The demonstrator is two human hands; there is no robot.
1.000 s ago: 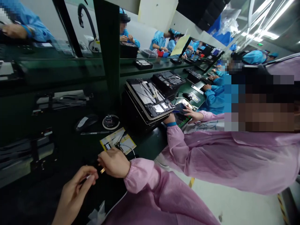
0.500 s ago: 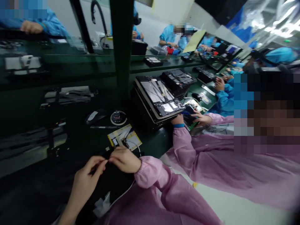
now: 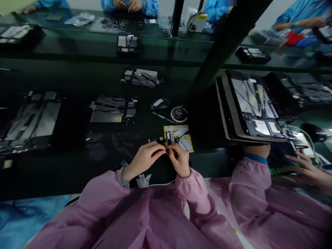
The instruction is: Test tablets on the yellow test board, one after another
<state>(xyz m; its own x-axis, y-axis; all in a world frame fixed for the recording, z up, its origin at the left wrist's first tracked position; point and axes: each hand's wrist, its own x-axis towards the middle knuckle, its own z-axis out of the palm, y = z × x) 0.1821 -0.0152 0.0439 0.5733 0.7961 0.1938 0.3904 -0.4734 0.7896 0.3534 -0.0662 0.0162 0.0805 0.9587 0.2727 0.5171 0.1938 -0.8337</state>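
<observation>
My left hand [image 3: 145,159] reaches in from the left, thumb and fingertips pressed together. Against its fingertips, my right hand [image 3: 180,160] is closed in a pinch too. A small dark part seems to be between them, too small and too covered to name. Both sets of fingertips are at the front left edge of a flat yellow-edged pack [image 3: 191,141], which looks like a battery, with a dark connector strip and black and white wires on it. Just behind it lie a round white-rimmed coil [image 3: 178,114] and a thin pen-like tool [image 3: 164,118].
A black computer mouse [image 3: 160,103] lies behind the coil. Opened tablet-like devices [image 3: 107,110] lie to the left. On the right stands a tall stack of device trays [image 3: 228,114], beside a co-worker's pink sleeve [image 3: 250,180]. A crumpled clear plastic piece [image 3: 143,180] sits near the front edge.
My view has swung left and levelled, from the co-worker on the right to the bench ahead. Both hands stay pinched together beside the yellow-edged pack.
</observation>
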